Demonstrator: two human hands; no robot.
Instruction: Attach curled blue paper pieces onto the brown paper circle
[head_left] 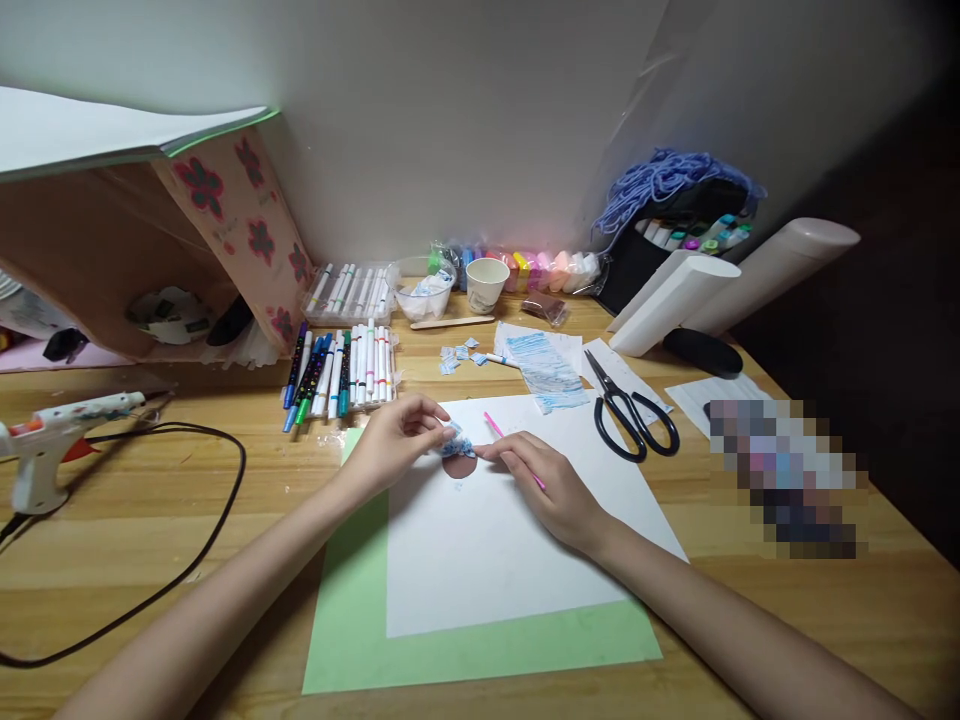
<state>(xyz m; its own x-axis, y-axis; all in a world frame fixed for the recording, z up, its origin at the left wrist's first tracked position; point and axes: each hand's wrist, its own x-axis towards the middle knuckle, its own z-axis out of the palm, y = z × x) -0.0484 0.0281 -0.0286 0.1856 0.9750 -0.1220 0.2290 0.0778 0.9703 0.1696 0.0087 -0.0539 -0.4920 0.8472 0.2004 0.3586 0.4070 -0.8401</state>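
Note:
My left hand [411,434] pinches a small blue-and-white paper piece [454,432] at the top of a brown disc [460,467]. More blue-and-white bits cover the disc's upper part. A thin pink stick [492,424] lies in the curled fingers of my right hand [551,485], and that hand's index finger reaches out to the disc's right edge. Beneath both hands is a white sheet [510,570] on a larger green sheet [352,640]. Several cut blue-coloured paper squares [454,358] lie beyond my left hand, near a blue-scribbled paper strip [551,370].
Black-handled scissors [630,410] lie open at the right. Markers [352,370], a paper cup [487,284] and a clear bowl [426,290] stand at the back. A glue gun [56,440] with a looping cord is at the left, below a flowered box [240,220].

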